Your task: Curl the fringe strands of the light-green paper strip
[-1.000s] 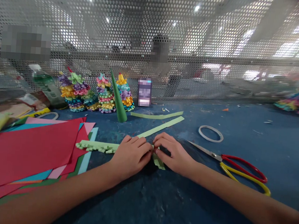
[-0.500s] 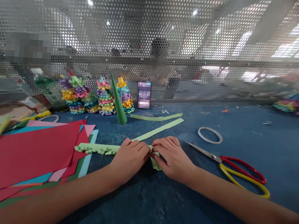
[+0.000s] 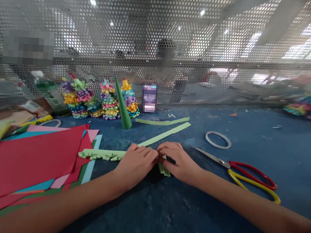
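A light green paper strip [image 3: 103,152] with a curled fringe along its near edge runs leftward from under my left hand [image 3: 136,165]. That hand's fingers are closed on the strip. My right hand [image 3: 180,163] meets it at the strip's other end, thumb and fingers pinched together on the paper. A short end of the strip [image 3: 164,171] hangs down below the right fingers. The fingertips hide the exact spot being gripped. Two plain light green strips, one nearer [image 3: 166,134] and one farther [image 3: 161,123], lie behind my hands. A dark green paper cone [image 3: 124,109] stands beyond them.
Open scissors [image 3: 228,165] and a white tape roll [image 3: 218,140] lie to the right. Coloured paper sheets [image 3: 33,154] are stacked at left. Fringed paper trees [image 3: 110,102], a bottle [image 3: 49,93] and a phone-like screen [image 3: 149,98] stand before a perforated metal screen [image 3: 229,47].
My right fingers have shifted slightly on the strip, and its hanging end has swung a little to the right. My left hand has hardly moved.
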Available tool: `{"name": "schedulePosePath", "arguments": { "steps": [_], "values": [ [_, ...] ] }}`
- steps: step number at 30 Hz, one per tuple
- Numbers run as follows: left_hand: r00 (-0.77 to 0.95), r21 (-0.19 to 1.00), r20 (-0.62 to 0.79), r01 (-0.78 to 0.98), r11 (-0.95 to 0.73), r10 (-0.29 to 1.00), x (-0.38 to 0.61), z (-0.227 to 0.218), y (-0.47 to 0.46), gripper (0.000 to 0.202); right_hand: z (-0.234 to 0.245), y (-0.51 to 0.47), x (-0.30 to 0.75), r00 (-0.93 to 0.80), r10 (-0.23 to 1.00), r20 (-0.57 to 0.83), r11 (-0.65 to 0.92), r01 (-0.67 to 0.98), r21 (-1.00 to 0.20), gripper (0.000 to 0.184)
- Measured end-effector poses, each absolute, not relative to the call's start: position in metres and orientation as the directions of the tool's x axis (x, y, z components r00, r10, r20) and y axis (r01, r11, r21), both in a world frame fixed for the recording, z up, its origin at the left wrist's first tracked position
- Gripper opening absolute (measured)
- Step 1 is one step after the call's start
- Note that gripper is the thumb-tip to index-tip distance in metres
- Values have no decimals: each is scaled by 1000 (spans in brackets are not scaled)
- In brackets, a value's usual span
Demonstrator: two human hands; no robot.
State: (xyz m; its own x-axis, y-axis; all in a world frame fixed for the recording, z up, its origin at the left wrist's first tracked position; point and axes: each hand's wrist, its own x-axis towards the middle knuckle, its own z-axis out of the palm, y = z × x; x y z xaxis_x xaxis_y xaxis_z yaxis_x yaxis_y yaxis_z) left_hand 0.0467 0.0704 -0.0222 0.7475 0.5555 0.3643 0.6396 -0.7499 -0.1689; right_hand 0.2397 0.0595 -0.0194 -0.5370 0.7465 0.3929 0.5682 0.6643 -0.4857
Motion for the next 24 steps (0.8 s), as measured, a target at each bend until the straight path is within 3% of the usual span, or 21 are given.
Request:
{"name": "schedulePosePath", "arguments": {
  "steps": [6, 11, 15, 24],
  "values": [
    [792, -211, 366, 582, -785, 489, 46, -23, 73, 16, -19, 64, 240, -539, 775, 330, 615, 523, -590, 12],
    [776, -200, 412, 588, -784, 477, 46, -24, 73, 20, -18, 59, 240, -543, 745, 388, 667, 583, -464, 10],
    [784, -266, 447, 577, -772, 431, 45, -24, 70, 20, -18, 56, 240, -554, 720, 418, 694, 577, -431, 12],
    [777, -305, 436, 602, -738, 454, 47, -24, 69, 13, -19, 65, 241, -536, 767, 354, 625, 500, -599, 11]
  ]
}}
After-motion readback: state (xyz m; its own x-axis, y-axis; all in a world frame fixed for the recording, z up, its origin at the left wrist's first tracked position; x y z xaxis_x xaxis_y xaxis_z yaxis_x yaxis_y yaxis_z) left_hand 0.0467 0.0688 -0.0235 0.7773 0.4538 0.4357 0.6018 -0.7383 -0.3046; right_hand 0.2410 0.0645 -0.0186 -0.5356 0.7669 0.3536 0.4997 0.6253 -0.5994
